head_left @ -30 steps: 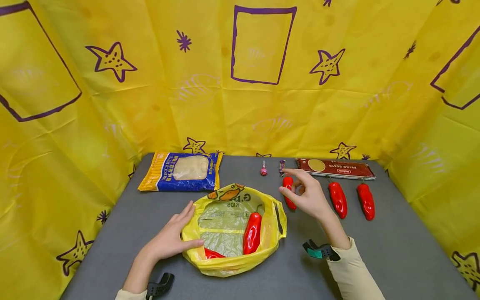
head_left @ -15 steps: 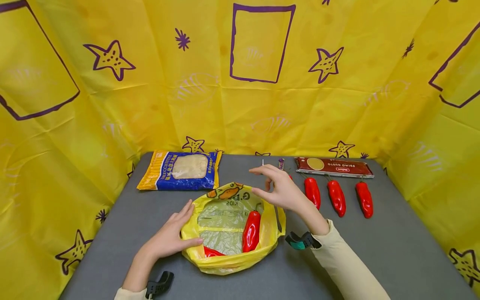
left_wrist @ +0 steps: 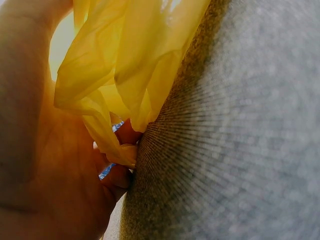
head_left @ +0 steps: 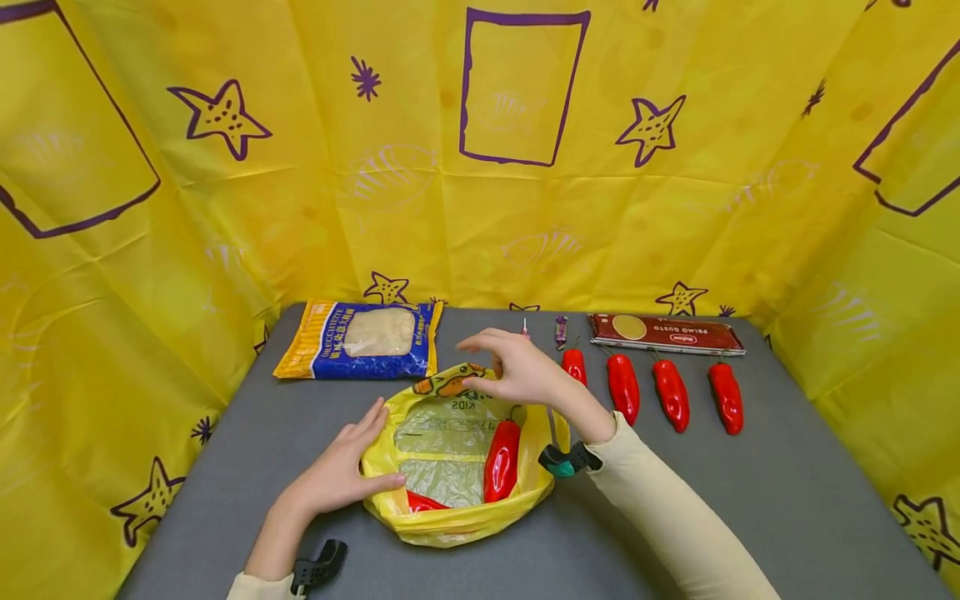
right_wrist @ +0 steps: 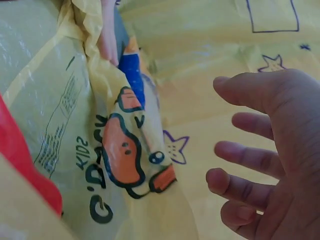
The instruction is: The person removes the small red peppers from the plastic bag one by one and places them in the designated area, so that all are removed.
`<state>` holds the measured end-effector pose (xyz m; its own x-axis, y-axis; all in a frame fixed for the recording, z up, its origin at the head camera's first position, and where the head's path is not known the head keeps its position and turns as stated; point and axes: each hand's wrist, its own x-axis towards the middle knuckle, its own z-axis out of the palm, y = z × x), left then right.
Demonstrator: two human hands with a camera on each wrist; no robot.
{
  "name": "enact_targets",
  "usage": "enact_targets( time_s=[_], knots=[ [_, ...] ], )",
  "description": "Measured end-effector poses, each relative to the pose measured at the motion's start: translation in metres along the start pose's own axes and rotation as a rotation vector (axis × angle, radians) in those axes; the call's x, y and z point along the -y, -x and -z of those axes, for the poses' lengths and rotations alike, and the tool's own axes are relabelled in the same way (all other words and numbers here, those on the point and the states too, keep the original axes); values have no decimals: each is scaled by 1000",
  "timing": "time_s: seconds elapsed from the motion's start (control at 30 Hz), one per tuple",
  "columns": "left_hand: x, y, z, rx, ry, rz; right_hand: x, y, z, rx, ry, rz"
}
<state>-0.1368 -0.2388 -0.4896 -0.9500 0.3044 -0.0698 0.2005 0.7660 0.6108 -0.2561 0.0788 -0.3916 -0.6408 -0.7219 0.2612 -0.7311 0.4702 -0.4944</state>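
A yellow plastic bag (head_left: 450,533) with a duck print stands on the grey table, its mouth facing up. Inside it, one red chili pepper (head_left: 502,462) leans at the right, and part of another red pepper (head_left: 424,502) shows at the front left. My left hand (head_left: 341,467) rests against the bag's left side, fingers straight along the outside and thumb over the rim. In the left wrist view, crumpled yellow film (left_wrist: 135,60) lies beside the palm. My right hand (head_left: 517,371) hovers over the bag's back rim, fingers loosely bent and holding nothing; the right wrist view shows the fingers (right_wrist: 250,157) apart from the bag.
A blue and yellow pasta packet (head_left: 360,340) lies at the back left. Several red peppers (head_left: 622,387) line the right side, with a brown biscuit pack (head_left: 667,332) behind them. A small purple-wrapped candy (head_left: 561,332) and a partly hidden lollipop (head_left: 525,325) lie at the back.
My right hand has moved left from above the loose peppers to the bag's back rim, uncovering a pepper and the purple candy. The left hand has stayed at the bag.
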Motion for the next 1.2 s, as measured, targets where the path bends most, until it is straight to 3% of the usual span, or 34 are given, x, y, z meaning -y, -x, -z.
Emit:
enact_targets(
  time_s=[0.4,0.8,1.0,1.2],
  knots=[
    [1,0,0,0,-1,-2,4,-37,-38,223,-39,57],
    [2,0,0,-2,24,-13,13,-41,-87,616,-96,110],
    [2,1,1,-12,27,-29,20,-36,-99,660,-130,137],
    [3,3,2,-21,26,-41,27,-36,-107,630,-77,220]
  ],
)
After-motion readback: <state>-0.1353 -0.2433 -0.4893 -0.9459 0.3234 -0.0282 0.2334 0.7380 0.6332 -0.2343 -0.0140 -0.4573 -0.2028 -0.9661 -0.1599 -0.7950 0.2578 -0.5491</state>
